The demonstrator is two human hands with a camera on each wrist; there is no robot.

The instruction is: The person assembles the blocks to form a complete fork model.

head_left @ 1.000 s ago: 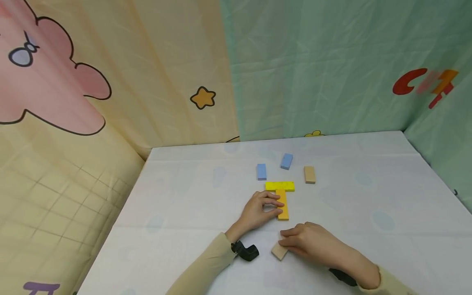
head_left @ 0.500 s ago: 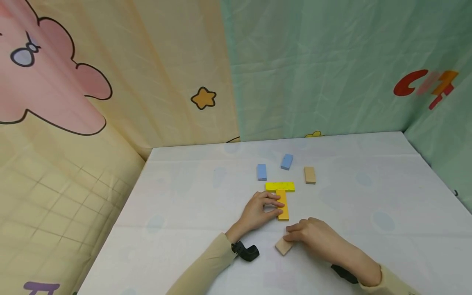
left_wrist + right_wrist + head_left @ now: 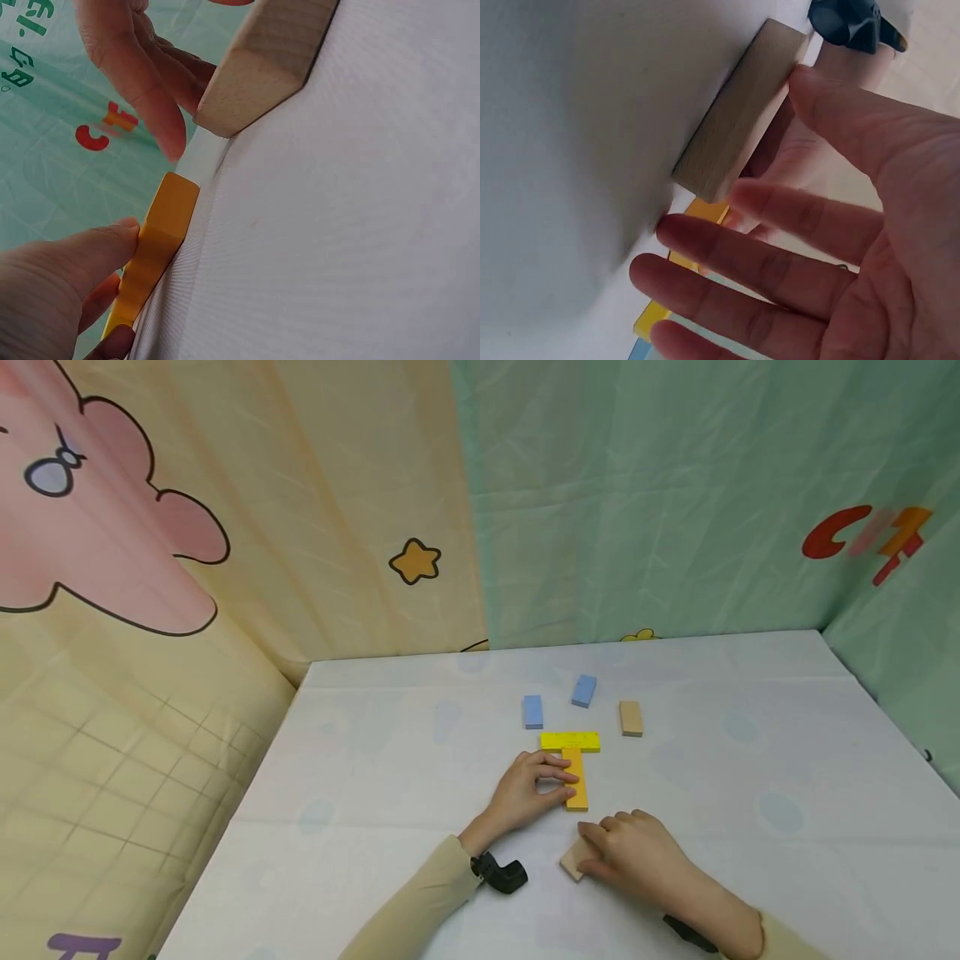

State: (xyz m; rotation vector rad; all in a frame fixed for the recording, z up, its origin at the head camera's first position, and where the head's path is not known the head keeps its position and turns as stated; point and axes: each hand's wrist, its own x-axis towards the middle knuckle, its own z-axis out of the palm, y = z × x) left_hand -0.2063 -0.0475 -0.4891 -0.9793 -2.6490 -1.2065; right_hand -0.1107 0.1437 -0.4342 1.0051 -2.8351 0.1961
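Observation:
In the head view my left hand [image 3: 525,787] rests at an orange block [image 3: 577,793], its thumb and fingertips against it. The left wrist view shows the thumb on the orange block [image 3: 161,229] near its close end. Crosswise at the orange block's far end lies a yellow block [image 3: 570,742], making a T shape. Closer to the person, my right hand [image 3: 637,856] holds a plain wooden block [image 3: 574,858] lying slanted. In the right wrist view, thumb and index finger are at opposite ends of this wooden block [image 3: 739,112]; the other fingers extend loosely.
Beyond the yellow block lie two light blue blocks, one on the left [image 3: 532,712] and one farther back [image 3: 583,691]. Another wooden block [image 3: 631,718] lies to their right. A pale cloth [image 3: 360,752] covers the table; printed curtains [image 3: 645,510] hang behind.
The right hand and the wooden block have shifted slightly right and away from the person; its thumb has come round to the block's near end. The left hand has stayed in place.

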